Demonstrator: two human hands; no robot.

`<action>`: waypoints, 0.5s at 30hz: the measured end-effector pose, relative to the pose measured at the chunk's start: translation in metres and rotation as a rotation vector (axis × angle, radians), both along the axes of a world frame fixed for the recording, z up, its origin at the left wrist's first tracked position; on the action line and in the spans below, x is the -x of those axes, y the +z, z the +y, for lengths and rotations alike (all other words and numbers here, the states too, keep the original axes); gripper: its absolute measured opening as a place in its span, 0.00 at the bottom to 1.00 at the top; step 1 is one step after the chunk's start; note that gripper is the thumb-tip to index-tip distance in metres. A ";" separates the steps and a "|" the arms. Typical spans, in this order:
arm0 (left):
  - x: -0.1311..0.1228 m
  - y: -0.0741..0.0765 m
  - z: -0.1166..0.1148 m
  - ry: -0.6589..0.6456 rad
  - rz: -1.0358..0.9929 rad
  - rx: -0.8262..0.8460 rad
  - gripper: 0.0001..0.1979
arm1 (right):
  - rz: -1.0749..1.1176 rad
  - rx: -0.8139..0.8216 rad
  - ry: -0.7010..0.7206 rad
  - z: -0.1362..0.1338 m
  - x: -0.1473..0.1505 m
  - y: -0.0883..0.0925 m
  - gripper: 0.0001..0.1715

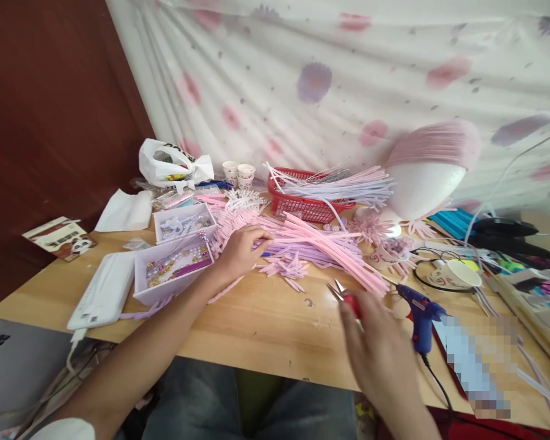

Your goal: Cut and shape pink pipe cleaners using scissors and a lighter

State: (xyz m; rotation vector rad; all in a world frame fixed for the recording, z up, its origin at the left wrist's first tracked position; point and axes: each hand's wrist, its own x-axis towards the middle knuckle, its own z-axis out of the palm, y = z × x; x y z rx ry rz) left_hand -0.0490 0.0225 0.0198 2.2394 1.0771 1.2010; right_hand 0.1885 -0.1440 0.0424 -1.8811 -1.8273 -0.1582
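Note:
My left hand (242, 252) is over the near edge of a heap of short pink chenille stems (231, 223). Its fingers are curled together, and whatever may be between them is hidden. My right hand (378, 342) grips red-handled scissors (351, 302) above the bare wood, their two pointed blades slightly parted and aimed up and left. Between the hands lies a small pile of cut pink-purple stem pieces (284, 266). Behind it, long pink stems (334, 247) rest across long purple stems (311, 247).
White boxes of beads (146, 281) and trinkets (158, 226) stand left, beside a white power bank (103, 290). At the back is a red basket (302, 209) of stems. A blue glue gun (421, 318), a phone (474, 360) and a paper cup (453, 276) are at right.

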 end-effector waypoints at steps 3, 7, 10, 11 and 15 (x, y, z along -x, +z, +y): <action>-0.007 -0.007 -0.003 0.040 -0.114 0.093 0.06 | -0.207 0.147 0.064 0.003 0.012 -0.038 0.16; -0.018 -0.015 -0.010 0.006 -0.235 0.286 0.08 | -0.344 0.135 0.090 0.015 0.017 -0.056 0.14; -0.023 -0.016 -0.013 -0.024 -0.300 0.430 0.08 | -0.304 0.025 0.086 0.010 -0.005 -0.048 0.18; -0.024 -0.015 -0.014 -0.024 -0.320 0.468 0.08 | -0.292 0.006 0.057 0.007 -0.017 -0.045 0.19; -0.028 -0.014 -0.018 -0.043 -0.440 0.611 0.10 | -0.333 0.211 -0.069 -0.004 -0.063 -0.044 0.19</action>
